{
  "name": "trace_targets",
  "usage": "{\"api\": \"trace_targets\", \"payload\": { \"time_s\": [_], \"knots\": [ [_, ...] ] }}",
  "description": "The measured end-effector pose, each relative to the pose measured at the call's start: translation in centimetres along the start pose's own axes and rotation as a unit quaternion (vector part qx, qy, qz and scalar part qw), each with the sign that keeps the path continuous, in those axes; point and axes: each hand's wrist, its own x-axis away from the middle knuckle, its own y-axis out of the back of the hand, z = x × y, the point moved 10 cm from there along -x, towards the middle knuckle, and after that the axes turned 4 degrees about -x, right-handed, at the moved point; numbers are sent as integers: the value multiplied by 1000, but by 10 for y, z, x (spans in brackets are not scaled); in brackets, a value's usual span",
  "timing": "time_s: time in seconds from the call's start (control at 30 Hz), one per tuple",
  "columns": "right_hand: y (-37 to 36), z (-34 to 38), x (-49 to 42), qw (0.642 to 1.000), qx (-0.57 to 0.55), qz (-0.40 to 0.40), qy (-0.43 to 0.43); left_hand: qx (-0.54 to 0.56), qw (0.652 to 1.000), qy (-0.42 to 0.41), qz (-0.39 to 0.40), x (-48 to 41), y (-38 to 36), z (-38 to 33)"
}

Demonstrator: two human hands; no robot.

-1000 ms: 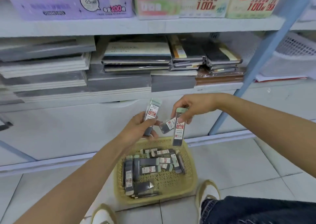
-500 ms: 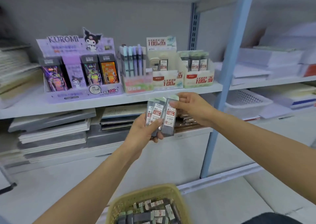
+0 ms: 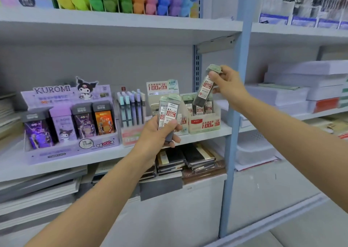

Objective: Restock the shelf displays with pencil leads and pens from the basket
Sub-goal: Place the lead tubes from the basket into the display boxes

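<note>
Clear plastic with a pale green cap: that is the lead case (image 3: 204, 90) which my right hand (image 3: 228, 85) pinches at its top end, thumb in front and fingers curled behind. It hangs tilted over the cream cardboard display box (image 3: 205, 125) and covers part of the cases standing inside; I cannot tell if its dark lower end touches them. My left hand (image 3: 157, 135) grips two more lead cases (image 3: 170, 113), side by side and upright. The fingers are wrapped round their lower ends, so the bottoms are hidden. On the labels I can read only "0.7" and a red "100". Left of the box stand slim pastel pens (image 3: 131, 107) and a purple Kuromi display (image 3: 66, 122), all on the white shelf (image 3: 11, 162). The soft colourful shapes (image 3: 122, 0) on the upper shelf are blurred and cut off at the top.
</note>
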Motion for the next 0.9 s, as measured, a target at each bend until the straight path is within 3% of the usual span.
{"api": "trace_targets", "payload": {
  "time_s": [0.23, 0.47, 0.7, 0.9],
  "knots": [
    [-20, -43, -6, 997, 62, 27, -22, 1, 1000, 0, -7, -23, 6, 7],
    [-48, -67, 0, 973, 138, 179, -46, 3, 1000, 9, 0, -33, 8, 16],
    [-51, -65, -5, 967, 201, 153, -18, 2, 1000, 16, 9, -34, 1, 21],
    [-43, -50, -1, 955, 285, 81, 28, -2, 1000, 25, 12, -29, -8, 25]
  ]
}}
